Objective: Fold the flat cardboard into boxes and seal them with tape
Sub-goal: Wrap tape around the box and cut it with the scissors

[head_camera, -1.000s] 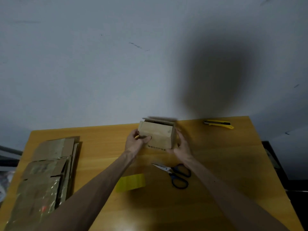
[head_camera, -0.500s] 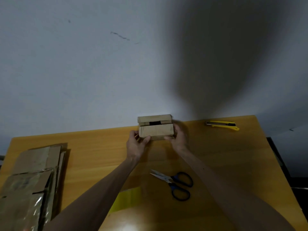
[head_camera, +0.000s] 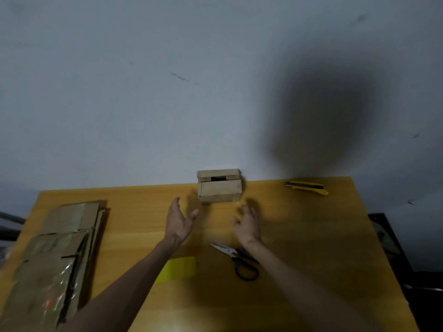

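A small folded cardboard box (head_camera: 219, 185) stands at the far edge of the wooden table (head_camera: 311, 231), against the wall, with a dark gap between its top flaps. My left hand (head_camera: 178, 221) and my right hand (head_camera: 247, 224) hover a little in front of it, fingers relaxed, touching nothing. A stack of flat cardboard (head_camera: 52, 255) lies at the table's left side. A yellow strip of tape (head_camera: 178, 269) lies on the table, partly under my left forearm.
Black-handled scissors (head_camera: 237, 259) lie under my right wrist, blades pointing left. A yellow utility knife (head_camera: 306, 187) rests at the far right of the table. A dark object stands beyond the table's right edge (head_camera: 393, 248).
Both hands have let go of the box and drawn back toward me. The box now stands alone at the far edge by the wall.
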